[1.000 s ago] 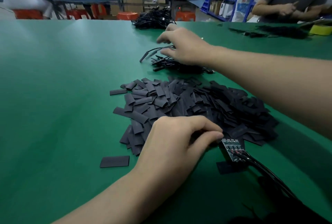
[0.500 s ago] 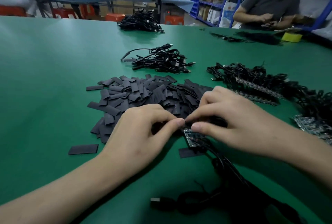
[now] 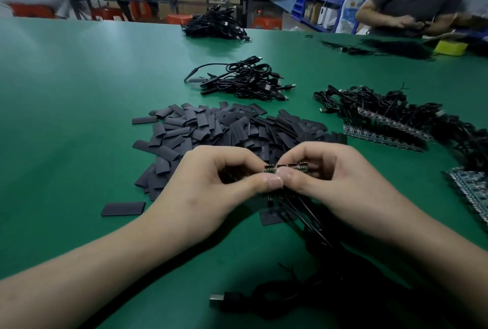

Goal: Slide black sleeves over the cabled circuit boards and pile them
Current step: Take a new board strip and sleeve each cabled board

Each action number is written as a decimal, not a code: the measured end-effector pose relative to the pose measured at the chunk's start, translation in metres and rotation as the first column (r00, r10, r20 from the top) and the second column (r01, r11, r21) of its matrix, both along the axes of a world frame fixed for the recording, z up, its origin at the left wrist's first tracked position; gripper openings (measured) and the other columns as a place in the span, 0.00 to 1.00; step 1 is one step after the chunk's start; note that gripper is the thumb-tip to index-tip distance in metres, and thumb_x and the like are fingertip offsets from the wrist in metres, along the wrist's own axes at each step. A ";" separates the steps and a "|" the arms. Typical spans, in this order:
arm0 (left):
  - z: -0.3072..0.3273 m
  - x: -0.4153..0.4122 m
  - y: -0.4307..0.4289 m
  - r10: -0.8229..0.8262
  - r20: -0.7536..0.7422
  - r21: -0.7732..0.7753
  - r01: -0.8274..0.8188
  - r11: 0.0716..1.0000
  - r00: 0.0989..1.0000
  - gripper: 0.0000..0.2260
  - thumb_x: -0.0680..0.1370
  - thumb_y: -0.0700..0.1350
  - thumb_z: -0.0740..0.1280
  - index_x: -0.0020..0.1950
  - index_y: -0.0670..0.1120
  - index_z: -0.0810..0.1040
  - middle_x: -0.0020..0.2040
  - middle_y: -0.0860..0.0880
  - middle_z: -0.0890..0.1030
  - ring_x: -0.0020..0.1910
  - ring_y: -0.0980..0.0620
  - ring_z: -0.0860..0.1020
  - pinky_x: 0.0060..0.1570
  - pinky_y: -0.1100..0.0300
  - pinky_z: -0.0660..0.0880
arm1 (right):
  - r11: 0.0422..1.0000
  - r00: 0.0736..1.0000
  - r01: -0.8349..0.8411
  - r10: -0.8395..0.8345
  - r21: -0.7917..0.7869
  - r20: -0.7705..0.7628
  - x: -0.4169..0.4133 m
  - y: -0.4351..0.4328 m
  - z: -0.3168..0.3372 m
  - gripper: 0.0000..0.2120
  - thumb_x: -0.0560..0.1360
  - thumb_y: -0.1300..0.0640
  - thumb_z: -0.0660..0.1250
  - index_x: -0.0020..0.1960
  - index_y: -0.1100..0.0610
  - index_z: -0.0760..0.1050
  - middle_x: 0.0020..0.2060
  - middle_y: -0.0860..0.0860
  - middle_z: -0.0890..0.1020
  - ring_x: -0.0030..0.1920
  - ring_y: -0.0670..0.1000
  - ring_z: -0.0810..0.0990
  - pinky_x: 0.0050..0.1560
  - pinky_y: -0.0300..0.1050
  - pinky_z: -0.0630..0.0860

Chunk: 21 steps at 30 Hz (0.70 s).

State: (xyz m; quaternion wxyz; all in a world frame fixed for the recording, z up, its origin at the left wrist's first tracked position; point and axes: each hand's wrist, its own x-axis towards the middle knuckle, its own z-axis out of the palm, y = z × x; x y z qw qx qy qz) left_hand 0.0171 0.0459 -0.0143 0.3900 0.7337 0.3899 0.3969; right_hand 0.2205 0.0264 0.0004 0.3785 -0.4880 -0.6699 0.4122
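My left hand and my right hand meet thumb to thumb just above the green table. Together they pinch a small circuit board whose top edge shows between the fingertips. Its black cable trails down toward me to a USB plug. A heap of flat black sleeves lies right behind my hands. Whether a sleeve sits between my left fingers is hidden.
A pile of sleeved cabled boards lies beyond the sleeves. Bare boards with cables stretch along the right. Loose sleeves lie at the left and under the cable. Another cable heap sits far back; a person works at far right.
My right hand came back from the far pile and joined my left hand at the board. Both hands have lifted the board off the table and now hold it edge-up.
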 end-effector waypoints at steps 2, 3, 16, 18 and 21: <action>0.001 0.001 0.000 0.001 0.089 -0.067 0.005 0.998 0.996 0.12 0.67 0.57 0.78 0.41 0.50 0.86 0.37 0.39 0.84 0.34 0.44 0.77 0.38 0.47 0.75 | 1.000 0.998 0.000 -0.001 -0.012 -0.062 0.000 -0.003 -0.001 0.13 0.67 0.44 0.72 0.43 0.53 0.84 0.33 0.44 0.83 0.33 0.39 0.77 0.36 0.29 0.70; 0.002 0.001 -0.001 0.011 0.131 -0.100 0.002 0.995 0.991 0.13 0.65 0.56 0.78 0.41 0.49 0.86 0.37 0.39 0.84 0.34 0.47 0.76 0.37 0.51 0.74 | 1.000 0.998 0.005 -0.006 -0.003 -0.063 0.000 -0.004 -0.002 0.13 0.67 0.44 0.72 0.42 0.53 0.84 0.31 0.43 0.81 0.30 0.38 0.75 0.33 0.27 0.68; 0.007 0.008 -0.009 0.003 0.395 -0.312 0.131 0.941 0.919 0.09 0.64 0.46 0.76 0.41 0.44 0.86 0.34 0.49 0.84 0.30 0.60 0.78 0.33 0.72 0.73 | 0.993 0.946 -0.023 -0.017 -0.119 -0.324 -0.003 -0.008 -0.004 0.10 0.66 0.52 0.73 0.43 0.57 0.85 0.39 0.53 0.87 0.38 0.44 0.84 0.40 0.32 0.78; 0.006 0.009 -0.009 0.001 0.414 -0.321 0.145 0.936 0.910 0.09 0.64 0.47 0.76 0.41 0.45 0.87 0.35 0.48 0.84 0.30 0.60 0.78 0.32 0.71 0.73 | 0.988 0.930 -0.068 0.011 -0.140 -0.369 -0.005 -0.009 -0.003 0.09 0.66 0.52 0.73 0.44 0.54 0.86 0.39 0.53 0.88 0.39 0.44 0.85 0.41 0.31 0.78; 0.006 0.009 -0.008 0.009 0.424 -0.311 0.136 0.940 0.906 0.09 0.64 0.49 0.76 0.42 0.47 0.87 0.35 0.48 0.84 0.30 0.59 0.78 0.33 0.70 0.74 | 0.984 0.915 -0.088 0.018 -0.156 -0.403 -0.005 -0.008 -0.002 0.08 0.66 0.52 0.74 0.44 0.51 0.87 0.40 0.53 0.88 0.39 0.43 0.84 0.42 0.31 0.78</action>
